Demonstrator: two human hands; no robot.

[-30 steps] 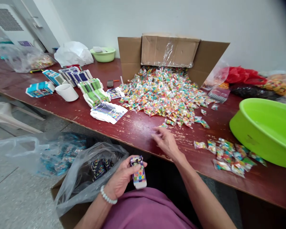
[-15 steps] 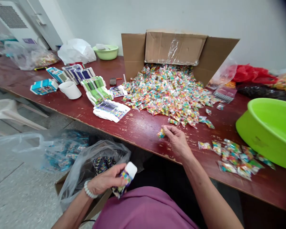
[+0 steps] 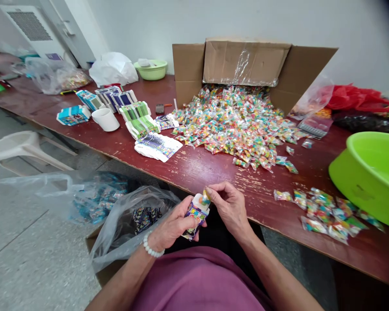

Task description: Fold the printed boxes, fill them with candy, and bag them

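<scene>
**Small carton (image 3: 195, 217) and wrapped candy (image 3: 205, 198): two-handed holding position**

The small carton is gripped in the left hand (image 3: 176, 222), with the thumb laid across the printed face and the fingers curled around the far side. The carton is tilted, its open white end directed away from the body and toward the right hand (image 3: 231, 207). The wrapped candy is pinched between thumb and forefinger of the right hand, at the open end of the carton; whether it has entered the opening cannot be determined.

The tabletop (image 3: 197, 170) is located just beyond both hands. A heap of wrapped candies (image 3: 233, 125) is spread ahead of the right hand, in front of an opened cardboard box (image 3: 243, 62). A loose candy cluster (image 3: 327, 211) is positioned to the right of the right hand, beside a green basin (image 3: 346, 170). Flattened cartons (image 3: 160, 147) are stacked ahead and to the left of the left hand. A clear plastic bag (image 3: 112, 242) containing dark packets (image 3: 145, 218) is placed below tabletop level, left of the left hand.
</scene>
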